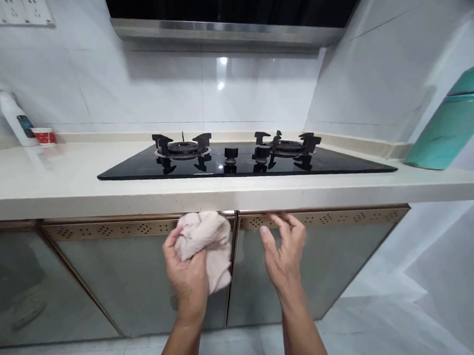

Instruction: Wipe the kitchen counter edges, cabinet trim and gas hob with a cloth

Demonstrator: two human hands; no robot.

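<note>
My left hand [186,273] grips a crumpled pale pink cloth [205,239] and holds it against the top edge of the left cabinet door [128,278], just below the counter. My right hand [283,251] is empty, fingers spread, its fingertips at the perforated bronze strip [338,219] along the top of the right cabinet door [315,266]. Both hands hang in front of the seam between the two glossy grey doors.
A beige countertop [62,184] carries a black glass gas hob [241,162] with two burners and two knobs. A white spray bottle [13,118] and a small red-and-white cup [44,135] stand far left. A teal canister [450,125] stands at right. A range hood [229,18] hangs above.
</note>
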